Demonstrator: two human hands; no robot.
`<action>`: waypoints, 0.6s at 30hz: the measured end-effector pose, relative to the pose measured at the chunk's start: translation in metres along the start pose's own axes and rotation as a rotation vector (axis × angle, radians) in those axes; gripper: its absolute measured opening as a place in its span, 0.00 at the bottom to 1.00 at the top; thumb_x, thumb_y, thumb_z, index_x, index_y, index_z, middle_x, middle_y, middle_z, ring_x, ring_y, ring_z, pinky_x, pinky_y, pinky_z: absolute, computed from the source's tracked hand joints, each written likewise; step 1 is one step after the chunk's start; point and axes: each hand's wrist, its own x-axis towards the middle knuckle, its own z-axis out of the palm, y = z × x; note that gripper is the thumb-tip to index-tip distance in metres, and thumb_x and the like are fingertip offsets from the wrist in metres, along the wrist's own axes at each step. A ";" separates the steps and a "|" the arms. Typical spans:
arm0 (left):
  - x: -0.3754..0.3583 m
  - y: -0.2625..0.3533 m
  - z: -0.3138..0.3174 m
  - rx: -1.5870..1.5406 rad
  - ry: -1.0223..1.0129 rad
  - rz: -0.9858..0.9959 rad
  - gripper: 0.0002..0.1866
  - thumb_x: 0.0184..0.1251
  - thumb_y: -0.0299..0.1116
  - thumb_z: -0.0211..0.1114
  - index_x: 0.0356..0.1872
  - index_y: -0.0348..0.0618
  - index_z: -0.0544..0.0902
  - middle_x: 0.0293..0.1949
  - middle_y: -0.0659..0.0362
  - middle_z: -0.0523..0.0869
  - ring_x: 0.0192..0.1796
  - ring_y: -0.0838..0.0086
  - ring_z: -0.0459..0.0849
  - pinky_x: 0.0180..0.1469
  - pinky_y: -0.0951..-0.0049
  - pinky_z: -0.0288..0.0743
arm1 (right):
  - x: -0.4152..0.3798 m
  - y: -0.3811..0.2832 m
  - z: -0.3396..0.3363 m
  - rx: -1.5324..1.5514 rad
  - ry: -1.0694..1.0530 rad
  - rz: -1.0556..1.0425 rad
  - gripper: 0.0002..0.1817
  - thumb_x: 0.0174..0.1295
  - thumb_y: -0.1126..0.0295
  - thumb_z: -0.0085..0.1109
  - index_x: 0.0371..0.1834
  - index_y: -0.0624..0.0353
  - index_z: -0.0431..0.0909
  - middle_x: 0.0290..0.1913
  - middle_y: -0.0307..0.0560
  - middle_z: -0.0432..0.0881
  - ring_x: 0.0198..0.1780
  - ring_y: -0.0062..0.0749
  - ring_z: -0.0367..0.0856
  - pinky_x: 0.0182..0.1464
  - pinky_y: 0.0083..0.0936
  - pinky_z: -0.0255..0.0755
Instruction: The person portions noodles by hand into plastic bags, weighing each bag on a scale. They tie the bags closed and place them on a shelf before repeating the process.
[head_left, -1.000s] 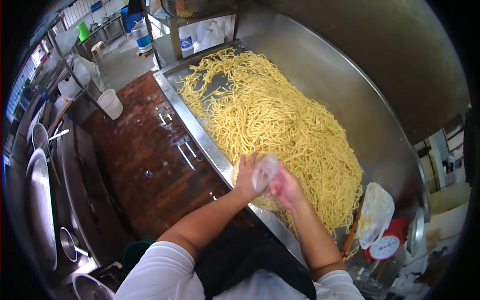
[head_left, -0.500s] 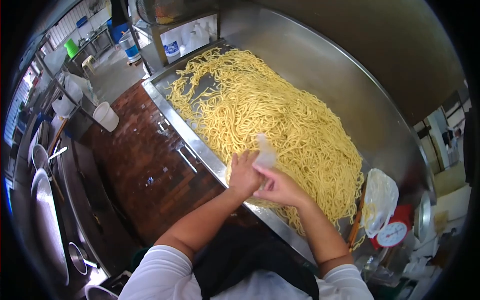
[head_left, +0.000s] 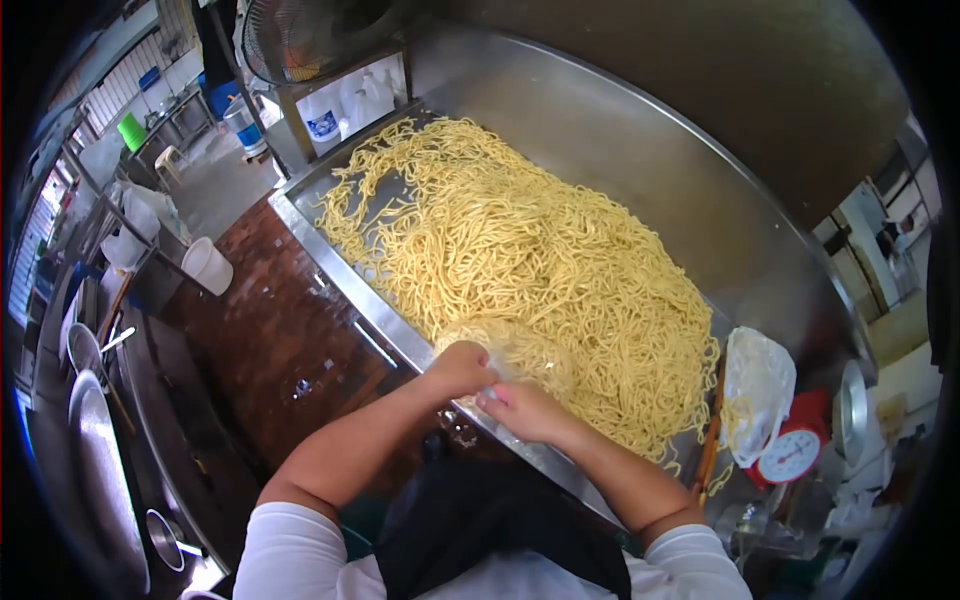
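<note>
A clear plastic bag (head_left: 520,352) filled with noodles rests at the near edge of the big noodle heap. Its gathered neck is between my two hands, close to the metal rim. My left hand (head_left: 462,368) is closed around one side of the neck. Just right of it, my right hand (head_left: 524,409) pinches the plastic with thumb and fingers. Thick yellow noodles (head_left: 560,230) lie in a wide pile beyond both hands. They spread over a stainless steel tray table (head_left: 350,290) with a raised back wall.
To the right are a red dial scale (head_left: 793,455), a white plastic bag (head_left: 757,390) and a wooden stick (head_left: 712,440). A white bucket (head_left: 207,266) stands on the wet brown floor at left. A fan (head_left: 300,45) is at the upper left.
My left hand went from spread fingers to a closed grip. Both hands have come lower, toward me, and the bag's loose top is now gathered between them. The view has shifted slightly.
</note>
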 end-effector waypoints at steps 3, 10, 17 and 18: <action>-0.007 0.030 -0.009 0.585 0.081 0.192 0.05 0.51 0.33 0.63 0.25 0.44 0.83 0.29 0.51 0.86 0.32 0.54 0.83 0.34 0.56 0.75 | -0.013 -0.010 -0.011 -0.207 0.069 0.032 0.22 0.68 0.52 0.50 0.35 0.61 0.81 0.38 0.62 0.83 0.42 0.57 0.82 0.44 0.47 0.73; 0.006 0.008 -0.007 0.705 0.410 0.813 0.06 0.47 0.32 0.65 0.29 0.49 0.80 0.28 0.59 0.76 0.33 0.61 0.78 0.36 0.58 0.72 | 0.033 0.049 -0.004 -0.360 0.731 -0.314 0.13 0.64 0.60 0.57 0.34 0.58 0.83 0.34 0.44 0.84 0.34 0.45 0.80 0.36 0.40 0.73; 0.009 -0.003 0.005 0.470 0.502 0.714 0.14 0.51 0.30 0.66 0.42 0.47 0.83 0.28 0.55 0.79 0.35 0.58 0.81 0.38 0.58 0.75 | 0.061 0.056 0.020 1.560 0.290 0.299 0.12 0.69 0.57 0.58 0.33 0.52 0.79 0.27 0.33 0.79 0.26 0.18 0.76 0.24 0.17 0.62; 0.009 -0.003 0.006 0.439 0.516 0.666 0.17 0.51 0.30 0.67 0.45 0.46 0.82 0.28 0.55 0.80 0.36 0.58 0.81 0.39 0.58 0.75 | 0.061 0.052 0.016 1.643 0.293 0.383 0.09 0.68 0.62 0.59 0.41 0.54 0.80 0.30 0.35 0.81 0.27 0.19 0.77 0.26 0.16 0.66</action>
